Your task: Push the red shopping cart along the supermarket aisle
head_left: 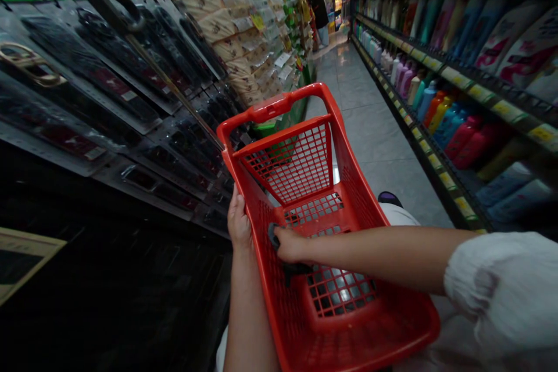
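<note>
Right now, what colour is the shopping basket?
The basket is red, seen best in the head view.

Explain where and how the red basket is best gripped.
Probably by the thickened middle of the red bar at the basket's far end, coming from above: an open gap separates the bar from the mesh panel, which should let a grip close around it.

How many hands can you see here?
2. The left hand is outside the red basket, against its side wall; the right hand is inside, holding a dark cloth at that wall. The distant person's hands can't be made out.
</note>
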A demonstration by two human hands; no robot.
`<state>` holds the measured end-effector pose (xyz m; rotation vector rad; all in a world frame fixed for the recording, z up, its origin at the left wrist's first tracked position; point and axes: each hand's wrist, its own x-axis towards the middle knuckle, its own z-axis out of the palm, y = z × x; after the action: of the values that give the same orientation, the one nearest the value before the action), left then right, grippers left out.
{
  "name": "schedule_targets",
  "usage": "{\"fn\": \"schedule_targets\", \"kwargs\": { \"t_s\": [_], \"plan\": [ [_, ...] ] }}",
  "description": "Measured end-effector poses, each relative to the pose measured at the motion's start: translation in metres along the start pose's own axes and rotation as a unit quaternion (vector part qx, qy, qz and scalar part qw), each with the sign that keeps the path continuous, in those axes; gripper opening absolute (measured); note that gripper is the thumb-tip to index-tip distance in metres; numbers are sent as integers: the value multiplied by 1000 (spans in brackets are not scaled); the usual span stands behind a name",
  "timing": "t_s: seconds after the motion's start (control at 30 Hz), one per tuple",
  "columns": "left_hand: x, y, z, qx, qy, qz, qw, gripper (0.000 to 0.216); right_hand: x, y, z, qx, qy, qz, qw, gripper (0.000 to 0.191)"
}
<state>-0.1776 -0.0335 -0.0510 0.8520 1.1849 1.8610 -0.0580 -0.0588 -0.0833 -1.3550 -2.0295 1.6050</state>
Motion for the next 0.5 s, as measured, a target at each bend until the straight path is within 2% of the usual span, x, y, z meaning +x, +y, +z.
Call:
{"fn": "schedule_targets", "kwargs": {
  "t_s": [0.07, 0.17, 0.23, 0.3, 0.37, 0.43, 0.5],
  "plan": [
    [0, -1, -1, -3, -1, 2, 1000, 52, 0, -5, -3, 32, 6, -26, 999, 48],
    [1, 1, -1, 5, 12, -9, 1000, 53, 4, -22, -19, 64, 98, -195, 974, 58],
    [2, 3, 0, 11, 25, -12, 1000, 52, 3, -29, -26, 42, 128, -257, 957, 65],
    [2, 4, 0, 9, 25, -8, 1000, 50, -4, -28, -25, -3, 94, -211, 973, 66],
    [1, 2, 0, -1, 9, -1, 1000, 50, -14, -22, -19, -54, 27, -111, 992, 63],
    [1, -1, 0, -10, -1, 7, 1000, 50, -19, -17, -15, -79, -28, -43, 996, 56],
    [0, -2, -1, -9, 3, 10, 1000, 52, -19, -18, -17, -68, -22, -64, 995, 53]
  ]
}}
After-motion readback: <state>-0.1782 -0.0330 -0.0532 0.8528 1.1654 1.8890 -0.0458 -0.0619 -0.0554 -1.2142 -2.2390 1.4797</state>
